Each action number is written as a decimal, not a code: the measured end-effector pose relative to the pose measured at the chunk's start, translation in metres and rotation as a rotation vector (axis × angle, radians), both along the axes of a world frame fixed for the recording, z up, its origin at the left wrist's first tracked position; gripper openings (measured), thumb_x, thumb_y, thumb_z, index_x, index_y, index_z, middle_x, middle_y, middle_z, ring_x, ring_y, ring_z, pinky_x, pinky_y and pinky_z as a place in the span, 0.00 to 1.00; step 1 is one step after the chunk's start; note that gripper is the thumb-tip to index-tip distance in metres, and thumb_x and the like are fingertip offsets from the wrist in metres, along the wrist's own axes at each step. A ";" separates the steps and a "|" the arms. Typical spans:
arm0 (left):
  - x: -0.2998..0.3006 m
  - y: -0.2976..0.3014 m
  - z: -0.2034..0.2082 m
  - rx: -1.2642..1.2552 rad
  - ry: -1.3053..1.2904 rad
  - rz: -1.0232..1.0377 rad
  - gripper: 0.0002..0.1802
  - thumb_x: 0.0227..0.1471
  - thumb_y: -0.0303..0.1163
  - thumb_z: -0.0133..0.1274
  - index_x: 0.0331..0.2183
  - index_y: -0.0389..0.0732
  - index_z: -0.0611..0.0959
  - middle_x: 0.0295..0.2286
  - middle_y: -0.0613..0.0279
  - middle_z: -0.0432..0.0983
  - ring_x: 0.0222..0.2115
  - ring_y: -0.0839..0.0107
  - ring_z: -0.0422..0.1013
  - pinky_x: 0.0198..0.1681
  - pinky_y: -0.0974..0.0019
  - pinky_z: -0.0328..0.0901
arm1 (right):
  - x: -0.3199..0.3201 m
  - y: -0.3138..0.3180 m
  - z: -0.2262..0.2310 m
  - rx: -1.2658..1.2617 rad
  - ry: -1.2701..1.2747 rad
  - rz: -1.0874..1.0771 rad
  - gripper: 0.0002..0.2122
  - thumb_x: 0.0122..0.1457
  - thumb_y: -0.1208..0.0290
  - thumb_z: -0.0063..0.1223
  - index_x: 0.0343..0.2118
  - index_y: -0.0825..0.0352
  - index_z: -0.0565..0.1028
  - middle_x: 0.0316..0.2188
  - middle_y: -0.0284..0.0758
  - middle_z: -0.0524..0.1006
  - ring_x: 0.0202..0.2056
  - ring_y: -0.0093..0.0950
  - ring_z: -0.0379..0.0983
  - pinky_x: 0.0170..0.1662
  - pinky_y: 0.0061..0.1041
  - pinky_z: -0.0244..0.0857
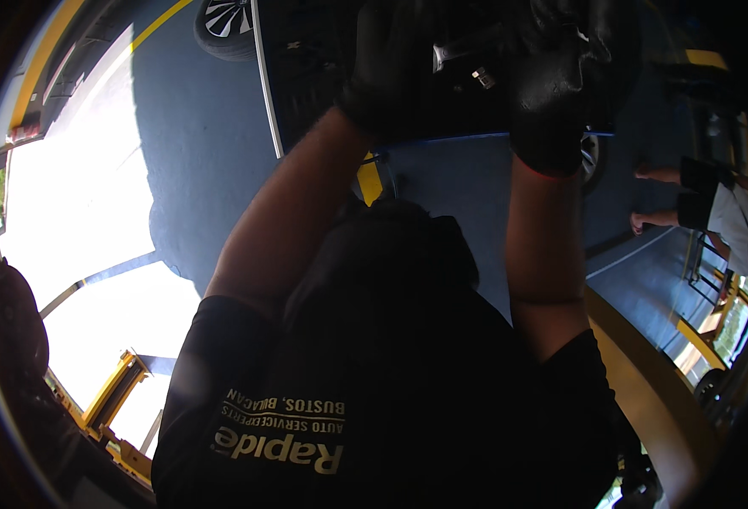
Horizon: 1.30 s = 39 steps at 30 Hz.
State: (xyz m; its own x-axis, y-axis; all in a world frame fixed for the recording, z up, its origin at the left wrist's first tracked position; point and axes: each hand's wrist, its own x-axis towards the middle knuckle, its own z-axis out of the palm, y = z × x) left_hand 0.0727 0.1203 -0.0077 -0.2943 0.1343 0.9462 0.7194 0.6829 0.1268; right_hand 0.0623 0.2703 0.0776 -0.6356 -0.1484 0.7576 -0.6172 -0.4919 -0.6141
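Both my hands wear black gloves and reach to the upper edge of the head view, over a dark tray-like surface with a blue front edge (467,137). My left hand (388,72) is over its middle; the fingers melt into the shadow. To the right, my right hand (550,97) extends over the same surface. Its fingers run into the dark upper edge, so I cannot make out their grip. Between the hands lie a small silvery metal piece (482,78) and a shiny, longer metal part (454,53). Two small pale pieces (331,66) lie left of my left hand.
A car wheel (226,27) stands on the blue-grey floor (196,153) at upper left. Under the surface shows a yellow piece (370,180). At right a person in dark shorts (698,195) is nearby. Yellow metal posts (115,394) stand at lower left, beside bright sunlit ground.
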 end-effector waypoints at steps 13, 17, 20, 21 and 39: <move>-0.062 -0.001 -0.006 1.202 -1.017 -0.685 0.21 0.71 0.41 0.42 0.57 0.42 0.78 0.21 0.78 0.55 0.21 0.84 0.52 0.25 0.71 0.51 | 0.109 0.011 -0.055 -0.055 -0.450 0.011 0.10 0.62 0.65 0.54 0.31 0.67 0.71 0.26 0.37 0.69 0.28 0.29 0.63 0.34 0.32 0.57; -0.060 -0.004 -0.003 1.144 -0.992 -0.632 0.20 0.68 0.37 0.46 0.57 0.40 0.78 0.25 0.74 0.60 0.25 0.82 0.58 0.27 0.71 0.56 | 0.114 0.000 -0.053 0.020 -0.380 -0.035 0.09 0.62 0.66 0.55 0.36 0.67 0.71 0.29 0.38 0.70 0.30 0.31 0.65 0.36 0.33 0.59; -0.054 -0.008 -0.002 1.072 -0.962 -0.567 0.20 0.66 0.34 0.48 0.56 0.39 0.78 0.28 0.71 0.63 0.27 0.80 0.62 0.28 0.71 0.60 | 0.114 -0.007 -0.054 0.072 -0.302 -0.110 0.09 0.62 0.67 0.55 0.39 0.66 0.71 0.32 0.39 0.71 0.32 0.32 0.66 0.38 0.34 0.61; -0.051 -0.010 -0.002 1.036 -0.948 -0.543 0.20 0.65 0.33 0.49 0.56 0.39 0.78 0.29 0.70 0.65 0.28 0.79 0.63 0.29 0.71 0.61 | 0.110 -0.011 -0.054 0.094 -0.273 -0.147 0.10 0.62 0.67 0.56 0.40 0.66 0.71 0.33 0.39 0.71 0.33 0.33 0.67 0.38 0.34 0.61; 0.042 -0.003 -0.031 0.400 -1.001 -0.222 0.11 0.62 0.29 0.54 0.46 0.40 0.82 0.40 0.57 0.78 0.39 0.68 0.77 0.37 0.65 0.71 | -0.023 -0.041 -0.032 0.597 0.335 -1.357 0.22 0.63 0.71 0.58 0.59 0.63 0.71 0.47 0.42 0.76 0.45 0.41 0.76 0.48 0.39 0.70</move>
State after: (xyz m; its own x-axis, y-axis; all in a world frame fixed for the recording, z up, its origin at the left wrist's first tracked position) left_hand 0.1148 0.1172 -0.0387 -0.9600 0.0160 0.2797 0.2691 0.3301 0.9048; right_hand 0.0392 0.2293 0.0452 -0.3551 0.0612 0.9328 -0.5320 0.8073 -0.2555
